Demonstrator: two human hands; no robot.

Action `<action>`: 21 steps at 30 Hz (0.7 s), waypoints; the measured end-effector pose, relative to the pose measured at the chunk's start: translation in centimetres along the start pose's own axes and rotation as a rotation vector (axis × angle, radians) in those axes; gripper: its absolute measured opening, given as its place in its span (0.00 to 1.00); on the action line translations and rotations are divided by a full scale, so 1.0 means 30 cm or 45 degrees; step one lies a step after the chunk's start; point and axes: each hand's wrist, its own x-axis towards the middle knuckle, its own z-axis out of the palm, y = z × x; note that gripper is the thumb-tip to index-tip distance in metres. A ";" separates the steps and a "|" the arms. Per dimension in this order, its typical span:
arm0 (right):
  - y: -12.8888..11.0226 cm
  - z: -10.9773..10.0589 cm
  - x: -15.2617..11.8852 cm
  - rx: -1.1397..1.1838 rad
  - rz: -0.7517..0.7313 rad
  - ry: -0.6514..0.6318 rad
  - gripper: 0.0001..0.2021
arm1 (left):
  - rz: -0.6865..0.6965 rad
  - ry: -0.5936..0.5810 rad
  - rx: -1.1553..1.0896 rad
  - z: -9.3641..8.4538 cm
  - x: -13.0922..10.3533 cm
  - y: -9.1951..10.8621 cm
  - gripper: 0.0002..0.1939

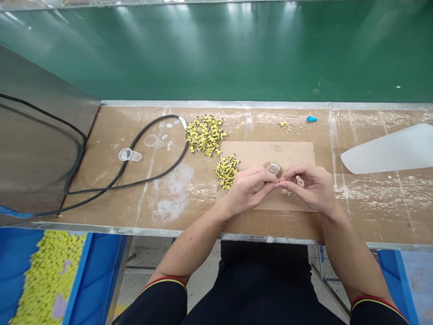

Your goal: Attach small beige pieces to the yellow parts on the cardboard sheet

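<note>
Over a cardboard sheet (267, 151), my left hand (249, 187) and my right hand (311, 186) meet fingertip to fingertip. Both are closed in a pinch; what lies between the fingertips is too small to name. Just beyond them stands a small clear round container (273, 168). Tiny pale pieces (300, 181) show beside and under my right hand, with more pale pieces (287, 192) lying on the cardboard. Left of my left hand is a small pile of yellow-and-black parts (227, 171), and a larger pile of the same parts (205, 134) sits farther back.
A black cable (142, 181) loops across the left of the bench, near a clear plastic cup (130, 155). A blue cone-shaped cap (311, 119) lies at the back, and a white sheet (389, 151) at right. Below left, a blue bin (76, 289) holds yellow pieces. A green belt (216, 54) runs behind.
</note>
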 end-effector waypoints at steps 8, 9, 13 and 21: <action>-0.003 0.013 0.016 -0.173 -0.231 -0.027 0.06 | -0.084 -0.008 0.050 -0.003 -0.009 0.000 0.02; -0.003 0.015 0.017 -0.200 -0.256 -0.020 0.07 | -0.096 -0.016 0.059 -0.004 -0.009 0.000 0.02; -0.002 0.020 0.018 -0.271 -0.351 -0.003 0.08 | -0.150 -0.052 0.059 -0.006 -0.005 0.003 0.02; -0.004 0.025 0.015 -0.304 -0.381 0.023 0.08 | -0.267 -0.092 -0.033 -0.006 0.001 0.005 0.04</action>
